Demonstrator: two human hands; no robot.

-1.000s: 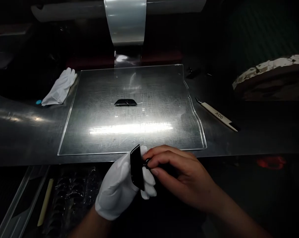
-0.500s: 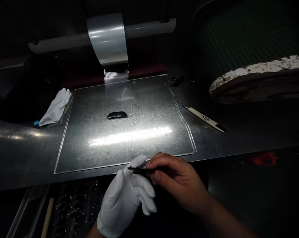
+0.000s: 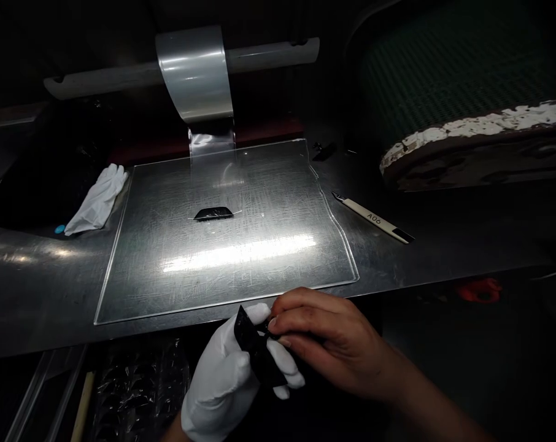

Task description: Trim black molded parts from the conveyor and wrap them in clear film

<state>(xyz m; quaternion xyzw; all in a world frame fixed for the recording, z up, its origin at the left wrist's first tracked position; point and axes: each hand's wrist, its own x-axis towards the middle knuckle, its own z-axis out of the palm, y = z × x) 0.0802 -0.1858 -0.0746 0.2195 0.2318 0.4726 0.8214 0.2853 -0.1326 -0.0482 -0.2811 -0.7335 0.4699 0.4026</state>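
My left hand, in a white glove, holds a small flat black part tilted between thumb and fingers, just below the table's front edge. My bare right hand has its fingertips pinched together at the right side of that part; what exactly sits between them is partly hidden. Beyond both hands, a clear scratched sheet covers the tabletop. On it lies a dark trapezoid-shaped piece, at the end of a strip of clear film.
The film comes off a roll on a pale bar. A craft knife marked A06 rests right of the sheet, a spare white glove left. Plastic trays with dark pieces are below the edge. A green ridged object stands back right.
The black part has passed from my right fingers into my gloved left hand and turned to show its broad face. My left fingers have closed on it. The view has shifted slightly.
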